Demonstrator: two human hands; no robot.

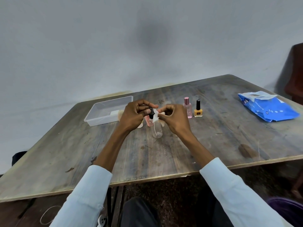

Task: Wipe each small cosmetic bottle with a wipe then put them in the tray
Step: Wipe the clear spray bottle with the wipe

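Worn wooden table (164,153), plain wall behind: left hand (134,117) is gripping the clear spray bottle (156,130) by its black cap (held above the tabletop) while right hand (173,118) is pinching the wipe (156,117) against its neck. Rotating the bottle should help cover every side before the tray (98,112).

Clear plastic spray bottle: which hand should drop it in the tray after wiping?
Left, probably. The left hand already grips the clear plastic spray bottle, beside the clear plastic tray; the right hand holds the white wipe.
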